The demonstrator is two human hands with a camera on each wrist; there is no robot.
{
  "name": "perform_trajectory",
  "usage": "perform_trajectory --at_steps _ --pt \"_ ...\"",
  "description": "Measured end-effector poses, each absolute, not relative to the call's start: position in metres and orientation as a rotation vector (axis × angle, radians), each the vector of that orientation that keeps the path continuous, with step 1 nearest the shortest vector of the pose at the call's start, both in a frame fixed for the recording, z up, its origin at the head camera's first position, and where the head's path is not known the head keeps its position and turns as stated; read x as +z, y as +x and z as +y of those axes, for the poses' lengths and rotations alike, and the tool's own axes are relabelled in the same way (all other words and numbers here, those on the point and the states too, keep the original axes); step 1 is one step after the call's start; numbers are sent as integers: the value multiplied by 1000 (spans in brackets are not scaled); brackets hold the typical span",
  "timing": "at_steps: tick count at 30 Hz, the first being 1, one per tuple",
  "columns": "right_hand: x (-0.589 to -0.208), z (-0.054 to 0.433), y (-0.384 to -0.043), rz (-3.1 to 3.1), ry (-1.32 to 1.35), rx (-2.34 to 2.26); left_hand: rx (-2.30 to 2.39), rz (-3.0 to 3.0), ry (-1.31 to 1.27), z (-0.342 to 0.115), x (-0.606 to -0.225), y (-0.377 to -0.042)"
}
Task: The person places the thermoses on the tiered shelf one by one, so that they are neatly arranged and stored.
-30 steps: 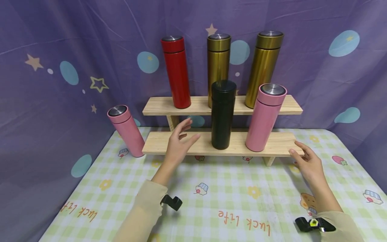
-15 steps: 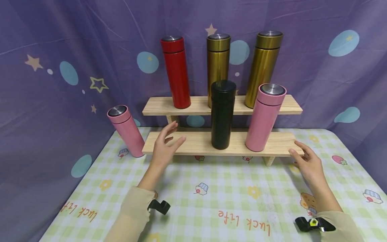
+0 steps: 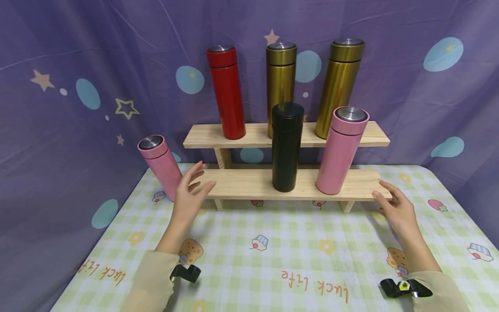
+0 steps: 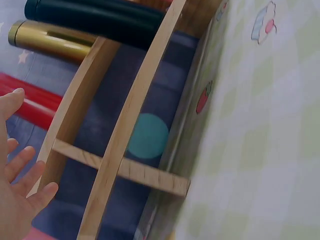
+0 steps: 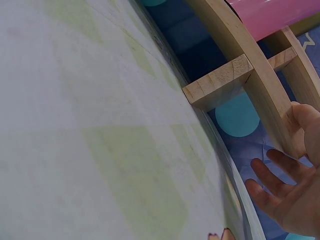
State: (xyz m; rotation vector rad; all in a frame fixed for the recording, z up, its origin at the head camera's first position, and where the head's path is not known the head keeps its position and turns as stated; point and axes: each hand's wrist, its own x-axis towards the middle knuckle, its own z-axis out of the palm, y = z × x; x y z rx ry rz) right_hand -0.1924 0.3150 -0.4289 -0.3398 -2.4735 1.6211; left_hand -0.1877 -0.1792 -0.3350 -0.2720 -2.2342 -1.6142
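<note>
My left hand [image 3: 188, 195] hovers in front of the left end of the two-tier wooden shelf [image 3: 241, 184], its fingers spread and holding nothing. Close behind that hand, a pink thermos bottle [image 3: 161, 167] stands on the table, its lower part partly covered. The right hand [image 3: 397, 212] holds the right corner of the lower tier, thumb at the front edge and index finger at the end. On that tier stand a black thermos [image 3: 287, 151] and another pink thermos [image 3: 341, 156]. The upper tier carries a red thermos [image 3: 228, 95] and two gold thermoses, a middle one [image 3: 281, 82] and a right one [image 3: 339, 91].
A green-and-white checked cloth [image 3: 292, 260] with printed cupcakes and lettering covers the table. Purple patterned curtain [image 3: 128, 52] hangs behind and along both sides. Wooden legs [image 3: 346, 207] hold the lower tier above the cloth.
My left hand has moved left along the lower tier, from near the black thermos to the shelf's left end beside the pink thermos. The right hand and the bottles have stayed in place.
</note>
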Motion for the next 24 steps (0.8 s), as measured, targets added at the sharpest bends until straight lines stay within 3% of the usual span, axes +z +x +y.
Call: perform_trajectory --at_steps 9,24 --pt "-429 315 -193 -2476 -341 1636 -1608 -2172 -180 -215 -365 -200" --pt "-430 316 -193 -2460 -333 1651 -1459 -2162 -7 -250 -374 -189"
